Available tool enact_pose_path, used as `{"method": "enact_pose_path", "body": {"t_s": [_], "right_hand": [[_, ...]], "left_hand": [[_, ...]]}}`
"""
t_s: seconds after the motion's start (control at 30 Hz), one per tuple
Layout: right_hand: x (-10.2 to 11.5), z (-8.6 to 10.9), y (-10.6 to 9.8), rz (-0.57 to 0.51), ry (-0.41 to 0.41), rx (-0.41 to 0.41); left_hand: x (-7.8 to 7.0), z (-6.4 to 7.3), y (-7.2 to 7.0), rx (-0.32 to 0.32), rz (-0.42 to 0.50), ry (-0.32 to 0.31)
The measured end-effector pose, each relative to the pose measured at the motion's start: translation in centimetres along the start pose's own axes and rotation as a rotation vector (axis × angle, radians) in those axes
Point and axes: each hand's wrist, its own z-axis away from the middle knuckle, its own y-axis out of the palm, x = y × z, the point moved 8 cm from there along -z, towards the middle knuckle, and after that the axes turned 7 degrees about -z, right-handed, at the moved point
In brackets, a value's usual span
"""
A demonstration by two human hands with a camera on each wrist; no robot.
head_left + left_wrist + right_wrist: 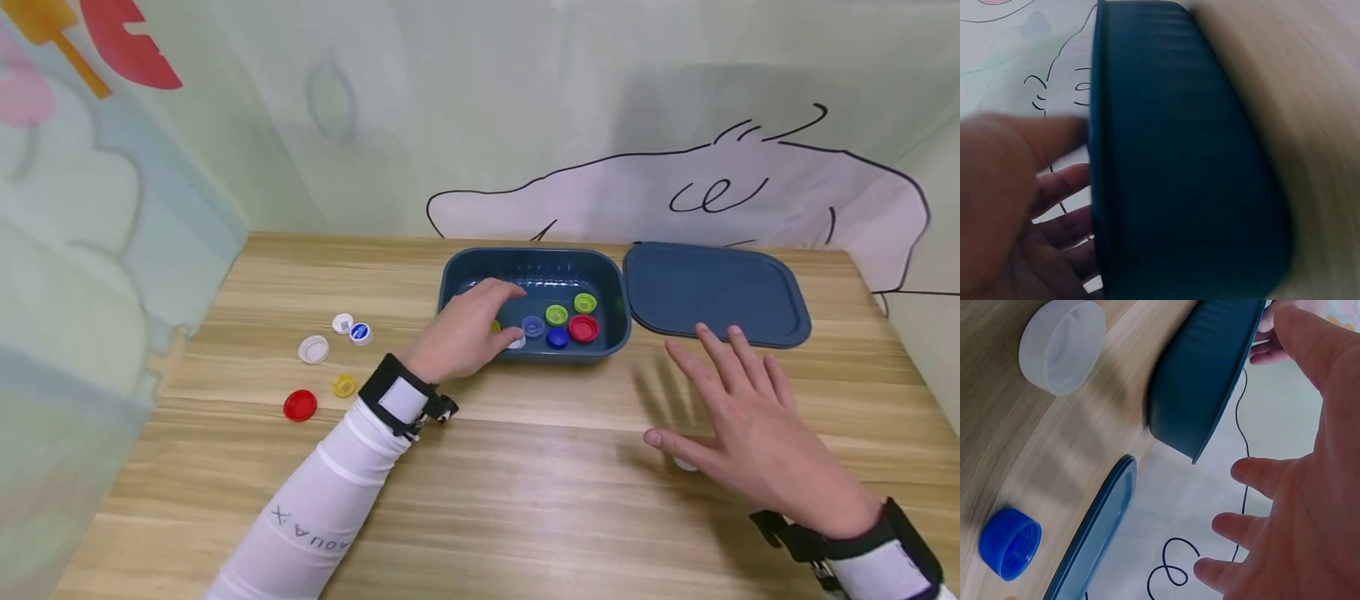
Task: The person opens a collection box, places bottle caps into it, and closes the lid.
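My left hand (pixel 468 329) reaches over the near left side of a dark blue plastic box (pixel 615 342), thumb and fingers apart. Just under its thumb tip lies a white bottle cap (pixel 516 342) inside the box. Lime green caps (pixel 557 315), a red cap (pixel 583 328) and blue caps (pixel 557 337) lie beside it, while a yellow one is mostly hidden by the hand. My right hand (pixel 757 433) hovers with fingers spread above the table. Below it are a white cap (pixel 1063 347) and a blue cap (pixel 1010 544), the blue one hidden in the head view.
A flat dark blue lid (pixel 716 292) lies right of the box. On the left of the wooden table (pixel 525 500) are several loose caps: white ones (pixel 313 350), a blue-and-white one (pixel 361 334), a yellow one (pixel 345 385) and a red one (pixel 300 406). A printed curtain stands behind.
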Motion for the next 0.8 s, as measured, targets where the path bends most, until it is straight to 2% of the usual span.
{"method": "enact_pose_path", "body": {"t_s": [0.07,0.17,0.27,0.4,0.57,0.8], "right_hand": [[-0.1,0.3,-0.3,0.002,0.000,-0.004],[-0.3,0.4,-0.6,0.002,-0.005,-0.001],[-0.4,0.4,-0.6,-0.007,-0.012,0.028],[-0.7,0.1,0.0,0.006,-0.016,0.085],[-0.9,0.6,0.8,0.058,-0.043,0.131],[-1.2,1.8,1.8,0.036,-0.047,0.229]], "left_hand": [[0.3,0.3,-0.2,-0.027,-0.031,-0.002],[1.3,1.3,-1.3,-0.088,-0.084,-0.024],[3.2,2.8,-2.8,-0.139,-0.152,-0.083],[6.0,5.1,-4.8,-0.155,-0.231,-0.177],[8.8,7.1,-5.9,-0.109,-0.264,-0.268],[12.1,8.3,-4.8,0.019,-0.260,-0.384]]}}
